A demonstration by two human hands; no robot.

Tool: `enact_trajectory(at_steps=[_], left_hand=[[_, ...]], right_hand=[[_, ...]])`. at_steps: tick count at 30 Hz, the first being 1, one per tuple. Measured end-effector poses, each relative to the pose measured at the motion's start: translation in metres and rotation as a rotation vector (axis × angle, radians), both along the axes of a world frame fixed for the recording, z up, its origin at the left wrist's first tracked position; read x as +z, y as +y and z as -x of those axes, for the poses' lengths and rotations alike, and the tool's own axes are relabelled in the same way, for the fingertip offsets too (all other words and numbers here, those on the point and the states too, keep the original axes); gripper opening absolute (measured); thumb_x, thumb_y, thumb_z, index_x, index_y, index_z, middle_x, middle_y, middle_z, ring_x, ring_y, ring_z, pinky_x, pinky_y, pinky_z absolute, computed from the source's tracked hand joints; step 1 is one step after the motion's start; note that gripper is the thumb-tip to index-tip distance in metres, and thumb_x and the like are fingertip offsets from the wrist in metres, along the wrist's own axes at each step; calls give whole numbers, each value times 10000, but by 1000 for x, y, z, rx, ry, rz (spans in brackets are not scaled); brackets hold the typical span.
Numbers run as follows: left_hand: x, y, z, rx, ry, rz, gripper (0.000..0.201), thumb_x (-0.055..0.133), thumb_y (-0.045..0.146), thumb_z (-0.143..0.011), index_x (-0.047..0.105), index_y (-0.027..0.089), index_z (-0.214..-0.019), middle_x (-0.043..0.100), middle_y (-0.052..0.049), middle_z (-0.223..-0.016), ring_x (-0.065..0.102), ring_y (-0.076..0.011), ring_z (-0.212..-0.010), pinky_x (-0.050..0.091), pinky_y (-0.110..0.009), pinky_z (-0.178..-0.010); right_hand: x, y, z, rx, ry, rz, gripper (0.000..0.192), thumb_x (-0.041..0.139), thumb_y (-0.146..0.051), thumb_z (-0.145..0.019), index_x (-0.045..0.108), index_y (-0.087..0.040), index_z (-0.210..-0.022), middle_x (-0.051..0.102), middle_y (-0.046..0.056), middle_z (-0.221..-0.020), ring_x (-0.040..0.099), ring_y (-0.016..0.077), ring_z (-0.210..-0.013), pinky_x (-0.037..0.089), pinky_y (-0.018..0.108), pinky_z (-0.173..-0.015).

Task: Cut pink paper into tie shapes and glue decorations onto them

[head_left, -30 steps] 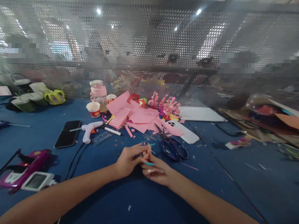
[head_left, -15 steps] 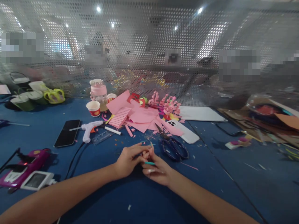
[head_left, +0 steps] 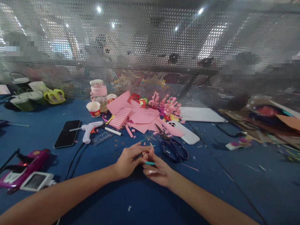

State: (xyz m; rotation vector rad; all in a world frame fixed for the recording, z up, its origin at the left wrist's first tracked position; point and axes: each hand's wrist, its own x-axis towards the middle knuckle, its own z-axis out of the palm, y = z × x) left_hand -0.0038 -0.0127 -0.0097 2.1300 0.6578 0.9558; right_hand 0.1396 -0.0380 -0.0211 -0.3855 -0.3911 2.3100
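Bare blue table (head_left: pixel 131 200) is seen near the arms. Forward passage is blocked by scissors (head_left: pixel 174 147), pink paper (head_left: pixel 142 117), glue gun (head_left: pixel 90 129).

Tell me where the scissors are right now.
In the head view, the scissors lie open on the blue table, just right of and beyond the right hand, with the white phone behind them and pink paper to their upper left.

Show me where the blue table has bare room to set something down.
Bare blue table lies right of the scissors, bar scraps. Another patch sits between the black phone and green cups. Crowded: the pink paper pile beyond both hands.
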Motion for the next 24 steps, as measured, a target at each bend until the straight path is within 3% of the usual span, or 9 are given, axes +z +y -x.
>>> enact_trajectory(at_steps=[5, 11, 17, 24], left_hand=[[2, -2, -1, 30, -12, 49, 261, 490, 244, -818, 619, 195, -1039, 677, -38, -979, 614, -178, -929, 314, -367, -1015], [7, -2, -3, 164, -100, 289, 329, 616, 267, -722, 613, 164, -1035, 619, -94, -1109, 555, -222, -1041, 409, -345, -926], [5, 2, -6, 99, -281, 487, 421, 685, 243, -653, 567, 160, -1049, 530, -108, -1222, 502, -222, -1113, 386, -363, -964], [1, 4, -8, 121, -376, 634, 593, 715, 193, -605, 479, 169, -1149, 511, -105, -1209, 543, -191, -1016, 437, -328, -887]], right_hand=[[1, 2, 0, 4, -14, -1, 242, 601, -366, -764, 611, -145, -665, 600, -78, -550, 116, -46, -250, 328, 86, -369], [11, 6, -1, -51, -59, -71, 313, 567, -466, -757, 622, -158, -760, 594, -89, -526, 126, -27, -237, 364, 128, -356], [9, 14, -6, -202, -198, -125, 349, 567, -514, -729, 634, -185, -825, 675, -52, -696, 303, 3, -262, 427, 188, -366], [10, 12, -8, -277, -409, -291, 365, 633, -494, -672, 662, -176, -848, 657, 0, -669, 505, 77, -458, 462, 230, -456]])
